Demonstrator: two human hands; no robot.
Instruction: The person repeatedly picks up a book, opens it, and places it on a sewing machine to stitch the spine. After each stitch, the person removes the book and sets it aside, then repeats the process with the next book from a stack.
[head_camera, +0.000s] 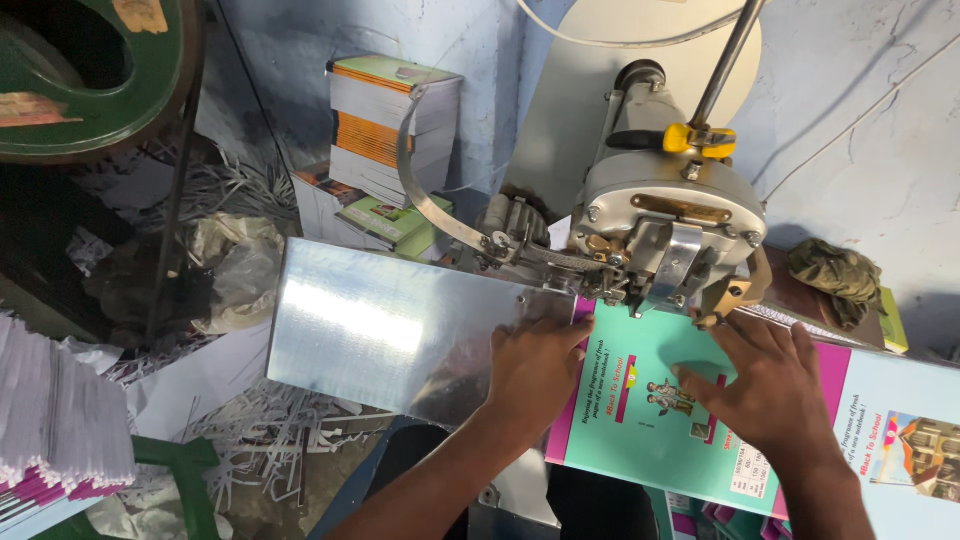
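- A small bookbinding workshop.
- A stitching machine (665, 225) with a metal table (390, 325) fills the middle.
- Stacks of notebooks (390, 125) stand against the blue wall (860, 110).
- Paper trimmings (270, 430) litter the floor by the table's left edge.
- Loose sheets (55, 410) are piled at left.

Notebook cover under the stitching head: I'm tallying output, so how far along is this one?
Done: finished books stacked behind. In hand: left hand and right hand press the teal cover flat under the machine head. Left: whether it is stitched cannot be seen.
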